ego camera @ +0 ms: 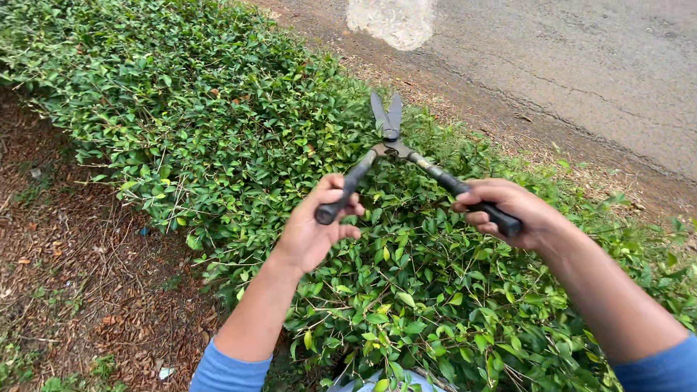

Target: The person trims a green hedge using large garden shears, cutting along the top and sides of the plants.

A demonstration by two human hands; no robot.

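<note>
2 hands grip the shears (392, 141): left hand (316, 225) closed on the near-left handle, right hand (508, 210) closed on the right one. Blades point away, nearly shut, over the hedge (218, 109), beside the road (581, 65).

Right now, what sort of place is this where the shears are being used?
Most likely a roadside garden strip outdoors. A low, leafy green hedge runs between a paved road and bare ground strewn with dry leaf litter. The left hand and right hand hold hedge shears over it.
</note>
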